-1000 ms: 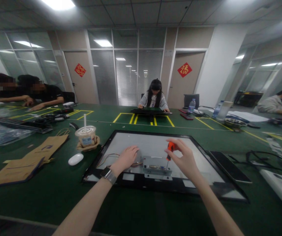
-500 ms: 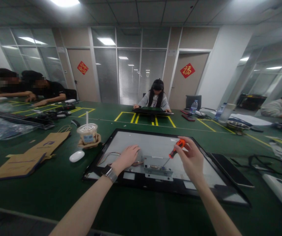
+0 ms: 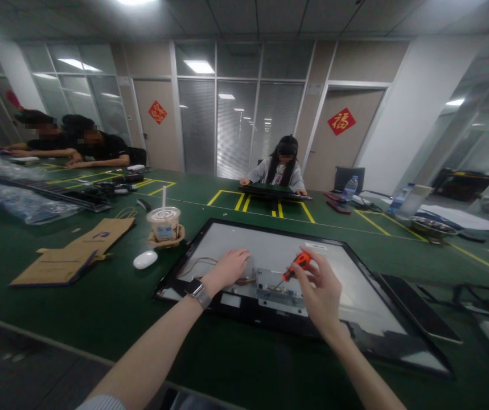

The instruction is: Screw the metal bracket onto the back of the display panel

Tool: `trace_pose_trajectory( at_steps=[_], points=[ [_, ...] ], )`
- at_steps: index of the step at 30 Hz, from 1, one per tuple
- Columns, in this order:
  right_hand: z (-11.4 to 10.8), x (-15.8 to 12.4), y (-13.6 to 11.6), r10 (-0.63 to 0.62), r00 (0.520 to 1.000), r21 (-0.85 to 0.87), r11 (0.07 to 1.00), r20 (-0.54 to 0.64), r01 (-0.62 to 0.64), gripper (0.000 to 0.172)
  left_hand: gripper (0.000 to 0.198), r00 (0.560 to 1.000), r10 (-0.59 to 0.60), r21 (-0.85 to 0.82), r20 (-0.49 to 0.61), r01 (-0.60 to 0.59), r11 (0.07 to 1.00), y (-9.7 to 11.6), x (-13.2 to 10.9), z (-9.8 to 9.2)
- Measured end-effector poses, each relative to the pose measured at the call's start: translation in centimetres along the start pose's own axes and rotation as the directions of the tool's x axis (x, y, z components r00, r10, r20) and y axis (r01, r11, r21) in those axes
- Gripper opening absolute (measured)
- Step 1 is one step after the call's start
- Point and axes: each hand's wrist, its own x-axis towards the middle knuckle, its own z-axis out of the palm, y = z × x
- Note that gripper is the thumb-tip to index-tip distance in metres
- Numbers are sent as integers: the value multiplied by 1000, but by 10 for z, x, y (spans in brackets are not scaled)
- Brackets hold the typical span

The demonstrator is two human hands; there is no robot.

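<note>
My right hand point(image 3: 323, 285) is closed around the orange and black handle of a screwdriver point(image 3: 298, 266). Its thin shaft slants down to the left, the tip at a metal bracket point(image 3: 265, 279) with connectors. That bracket sits near the front edge of a large flat display panel point(image 3: 244, 239), grey-white on its upper face with a black frame. Left of the bracket, my left hand point(image 3: 230, 267) lies flat on the panel, fingers stretched out together, close to some thin brown wires point(image 3: 197, 262). A watch circles the left wrist.
Left of the panel are a white mouse-like case point(image 3: 145, 260), a lidded drink cup point(image 3: 164, 225) in a carton holder and a brown paper bag point(image 3: 77, 250). A dark phone-like slab point(image 3: 419, 307) lies to the right. Across the green table point(image 3: 210, 208) a person handles another panel point(image 3: 274, 193).
The screwdriver tip has shifted left along the bracket, and my right hand has moved left and slightly down with it. The camera view has turned a little left; my left hand stays on the panel.
</note>
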Motion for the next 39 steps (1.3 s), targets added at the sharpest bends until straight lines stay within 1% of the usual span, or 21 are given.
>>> trace_pose_trajectory(
  at_steps=[7,9,11,13,15,16,18,19,21,23,25,28,30,32,34,36,39],
  points=[
    [3,-3,-1,-31,999,-25,999,41,32,28,36,999,19,14,-28,-18,1000,-3,1,6],
    [4,-4,-5,-49,992,15,999,118,48,28,35,1000,17,14,-25,-17,1000,-3,1,6],
    [3,-4,-10,-67,968,101,994,243,43,29,35,999,16,7,-29,-15,1000,-2,2,7],
    [2,-2,-14,-49,939,207,978,341,-24,28,35,999,13,-2,-32,-13,1000,-2,2,7],
    [1,0,-15,3,921,317,939,389,-137,23,35,1000,4,-12,-25,-4,1000,-2,2,6],
    [1,2,-14,35,920,363,912,391,-189,18,35,1000,0,-17,-21,0,1000,-1,2,6],
    [-1,6,-7,67,937,453,862,343,-228,11,36,1000,-6,-24,-15,5,1000,-1,2,5],
    [-2,9,-3,91,941,474,845,326,-246,12,36,1000,-6,-27,-15,6,1000,-1,1,4],
    [-5,13,4,135,940,447,852,314,-272,18,36,1000,-11,-35,-11,11,999,0,1,1],
    [-9,16,8,120,937,395,884,328,-251,22,37,1000,-22,-44,1,22,999,1,0,-2],
    [-12,17,8,96,934,382,894,345,-233,22,37,999,-29,-45,15,29,999,2,0,-3],
    [-14,18,2,89,921,461,845,379,-271,18,37,1000,-24,-35,20,25,999,2,0,-3],
    [-14,18,-2,88,913,503,812,398,-297,18,37,1000,-21,-28,16,21,999,1,0,-2],
    [-14,19,-3,103,905,474,825,412,-309,19,38,1000,-18,-27,14,19,999,1,0,-2],
    [-15,20,-1,126,906,408,862,404,-301,23,38,1000,-15,-32,16,16,999,1,0,-2],
    [-16,21,1,120,923,368,892,365,-261,25,39,999,-24,-32,24,24,999,1,-1,-3],
    [-17,22,2,79,943,335,922,324,-192,22,39,999,-37,-30,32,38,999,1,0,-5]
  ],
)
